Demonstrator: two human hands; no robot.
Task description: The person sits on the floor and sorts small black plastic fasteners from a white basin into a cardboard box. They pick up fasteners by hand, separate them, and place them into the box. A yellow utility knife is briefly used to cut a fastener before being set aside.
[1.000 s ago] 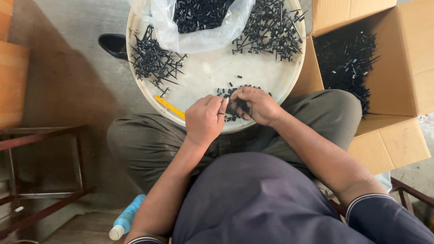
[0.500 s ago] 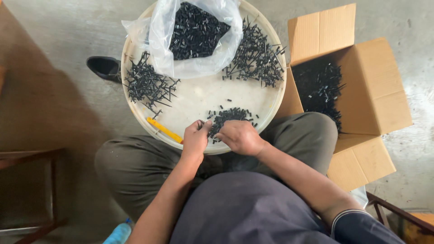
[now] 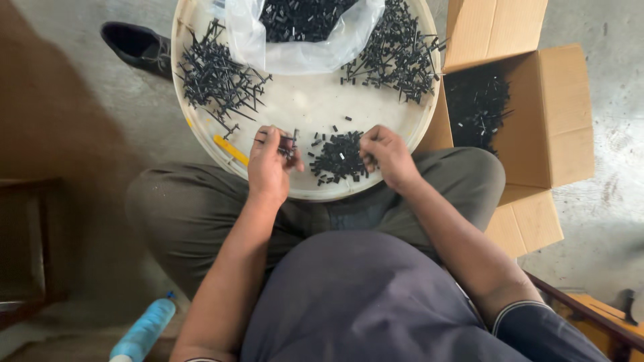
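A round white tray [image 3: 295, 110] rests on my lap. My left hand [image 3: 270, 164] is at its near edge, fingers closed on a few thin black pins. My right hand [image 3: 386, 155] sits just right of a small heap of short black pieces [image 3: 339, 157], fingertips pinched at the heap; whether it holds a piece is hidden. A pile of black pins [image 3: 218, 77] lies at the tray's left, another pile [image 3: 396, 53] at its right. A clear plastic bag of black parts [image 3: 302, 27] sits at the far side.
An open cardboard box [image 3: 537, 114] with black pins inside stands on the floor to the right. A yellow stick [image 3: 231, 149] lies on the tray's left rim. A black shoe [image 3: 137, 43] is at upper left, a blue bottle [image 3: 144, 328] at lower left.
My hands have drawn apart: the left moved left holding pins, the right stayed by the small heap. The view has shifted closer over the tray.
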